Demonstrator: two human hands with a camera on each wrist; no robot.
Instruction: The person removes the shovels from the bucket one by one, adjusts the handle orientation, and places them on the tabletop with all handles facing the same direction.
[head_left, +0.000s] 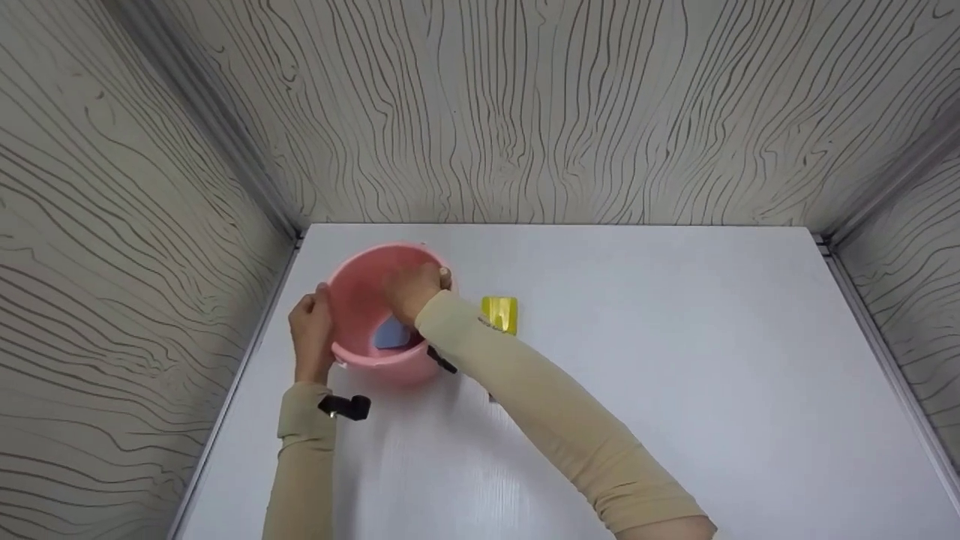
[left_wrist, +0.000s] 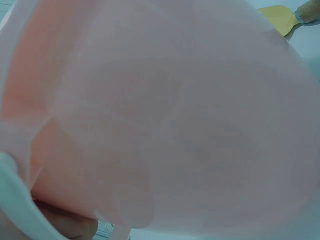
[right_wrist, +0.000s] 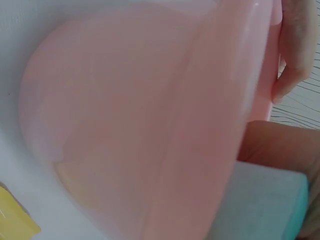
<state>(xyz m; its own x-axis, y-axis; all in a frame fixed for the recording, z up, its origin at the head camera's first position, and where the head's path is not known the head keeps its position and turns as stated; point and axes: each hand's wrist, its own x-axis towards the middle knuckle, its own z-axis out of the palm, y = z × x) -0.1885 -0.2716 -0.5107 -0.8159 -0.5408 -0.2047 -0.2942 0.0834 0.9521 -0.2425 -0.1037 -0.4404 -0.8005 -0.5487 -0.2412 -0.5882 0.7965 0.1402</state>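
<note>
A pink bucket (head_left: 390, 371) leans toward me at the left of the table. My left hand (head_left: 310, 330) grips its rim on the left side; the bucket wall fills most of the left wrist view. Inside the mouth, my right hand (head_left: 412, 292) is curled around a beige, wooden-looking handle (head_left: 445, 276) whose end pokes out beside the bucket's right rim. What that handle leads to is hidden by the hand. A flat blue piece (head_left: 391, 334) shows low inside the bucket, below the right hand.
A yellow-bladed scraper (head_left: 501, 309) with a wooden handle (left_wrist: 308, 11) lies right of the bucket, partly covered by my right sleeve (head_left: 540, 390). Wood-patterned walls (head_left: 495, 112) border the white table (head_left: 712, 375) at the back and sides.
</note>
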